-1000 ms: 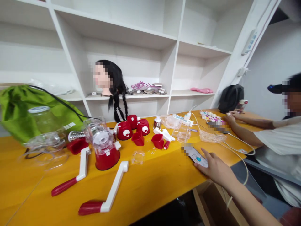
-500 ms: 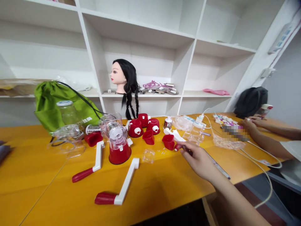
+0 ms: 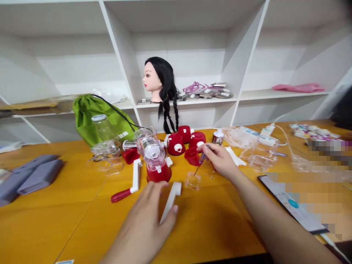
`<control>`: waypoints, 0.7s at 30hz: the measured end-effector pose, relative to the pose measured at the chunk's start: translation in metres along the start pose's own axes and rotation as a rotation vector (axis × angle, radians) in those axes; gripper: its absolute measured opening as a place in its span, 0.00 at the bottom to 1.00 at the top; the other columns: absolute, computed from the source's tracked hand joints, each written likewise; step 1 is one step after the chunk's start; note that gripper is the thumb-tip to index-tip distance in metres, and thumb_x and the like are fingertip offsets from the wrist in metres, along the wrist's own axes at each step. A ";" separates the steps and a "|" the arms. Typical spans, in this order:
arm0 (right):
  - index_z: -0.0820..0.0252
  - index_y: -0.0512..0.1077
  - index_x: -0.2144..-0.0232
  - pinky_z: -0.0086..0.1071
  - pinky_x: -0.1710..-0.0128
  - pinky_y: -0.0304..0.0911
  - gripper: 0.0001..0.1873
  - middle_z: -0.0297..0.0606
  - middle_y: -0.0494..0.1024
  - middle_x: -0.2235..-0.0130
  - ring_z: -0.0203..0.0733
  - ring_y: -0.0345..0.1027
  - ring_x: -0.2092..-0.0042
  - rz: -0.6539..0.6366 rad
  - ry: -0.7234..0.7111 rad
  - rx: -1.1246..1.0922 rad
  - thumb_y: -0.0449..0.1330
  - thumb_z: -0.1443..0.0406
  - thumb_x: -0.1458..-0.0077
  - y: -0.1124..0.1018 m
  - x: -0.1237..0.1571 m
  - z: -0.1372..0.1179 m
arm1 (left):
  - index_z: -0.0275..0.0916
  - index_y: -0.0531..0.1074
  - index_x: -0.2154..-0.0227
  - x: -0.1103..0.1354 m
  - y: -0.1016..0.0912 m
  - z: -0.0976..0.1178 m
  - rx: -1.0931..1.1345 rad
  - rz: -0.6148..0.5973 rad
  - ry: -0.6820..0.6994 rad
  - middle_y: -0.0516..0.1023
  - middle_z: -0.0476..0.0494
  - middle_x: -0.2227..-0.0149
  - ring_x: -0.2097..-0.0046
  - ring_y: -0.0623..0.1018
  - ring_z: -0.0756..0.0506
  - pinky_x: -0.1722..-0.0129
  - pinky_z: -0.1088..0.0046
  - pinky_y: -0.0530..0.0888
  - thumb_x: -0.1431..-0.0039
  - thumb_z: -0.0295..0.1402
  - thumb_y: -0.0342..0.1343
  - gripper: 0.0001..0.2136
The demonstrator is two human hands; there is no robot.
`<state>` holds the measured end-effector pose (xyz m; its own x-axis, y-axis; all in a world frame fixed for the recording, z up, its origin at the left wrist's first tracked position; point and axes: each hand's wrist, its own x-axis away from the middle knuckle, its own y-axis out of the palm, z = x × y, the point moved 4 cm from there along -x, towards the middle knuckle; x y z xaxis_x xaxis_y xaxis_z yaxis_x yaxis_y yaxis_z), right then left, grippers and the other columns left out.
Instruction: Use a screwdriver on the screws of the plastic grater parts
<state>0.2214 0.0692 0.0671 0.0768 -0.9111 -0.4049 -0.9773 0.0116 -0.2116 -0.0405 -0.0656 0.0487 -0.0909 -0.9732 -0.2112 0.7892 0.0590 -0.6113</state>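
My right hand is closed around a small screwdriver with a purple handle. Its thin shaft points down at a small clear plastic piece on the table; I cannot tell whether the tip touches it. My left hand is open, thumb apart from the fingers, over a white crank handle whose grip it hides. Just beyond the left fingertips stands a rotary grater with a red base and clear top. A second crank handle with a red grip lies left of the grater.
Several red grater bases and a metal drum stand at the back. A phone lies on the right, purple-grey cases on the left. A green bag leans behind a glass jar. The shelf holds a mannequin head.
My left hand has come into view over the nearer crank handle. The right hand has moved left with the screwdriver, its shaft now pointing at the clear piece. The view has turned left.
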 end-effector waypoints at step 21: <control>0.56 0.75 0.63 0.31 0.69 0.69 0.16 0.34 0.76 0.70 0.36 0.70 0.71 0.232 -0.212 -0.105 0.58 0.51 0.34 -0.024 -0.005 -0.046 | 0.42 0.61 0.42 -0.114 0.068 -0.002 0.914 -0.301 -0.189 0.82 0.42 0.57 0.62 0.80 0.45 0.63 0.71 0.72 0.42 0.36 0.63 0.27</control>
<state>0.2352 0.0548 0.1149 -0.1213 -0.7830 -0.6100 -0.9878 0.1559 -0.0036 0.0226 0.0499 0.0294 -0.3297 -0.9436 0.0314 0.9224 -0.3149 0.2238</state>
